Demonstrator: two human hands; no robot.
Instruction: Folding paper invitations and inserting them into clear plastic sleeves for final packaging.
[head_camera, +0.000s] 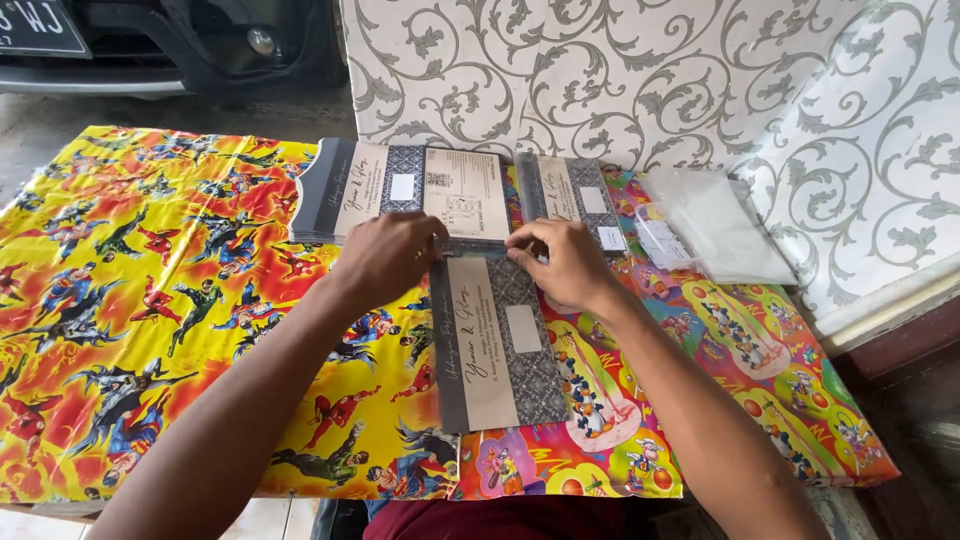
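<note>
**Pinching the far end of a card, both hands level**

Pressing down at the top edge of the card (497, 340), both hands meet at its far end. The card (grey and beige, with a patterned dark panel) lies flat on the desk (120, 300), its long axis running away from the person, tilted slightly left at the far end. Most of the card's length stretches back toward the person from the hands.

The left hand (385, 255) is curled, fingers closed down on the card's far left corner. The right hand (565, 262) is likewise curled, fingertips pinching the far right corner. Neither is nearer; they sit level with each other, close together but not touching.

Just beyond the left hand lies a stack of cards (400, 190), touching or nearly touching the held card's end. A second stack (575, 195) sits beyond the right hand. To the right, well clear, lie clear plastic sleeves (715, 225). Bright cartoon-print sheets cover the desk. A scroll-patterned panel (650, 70) stands behind.
</note>
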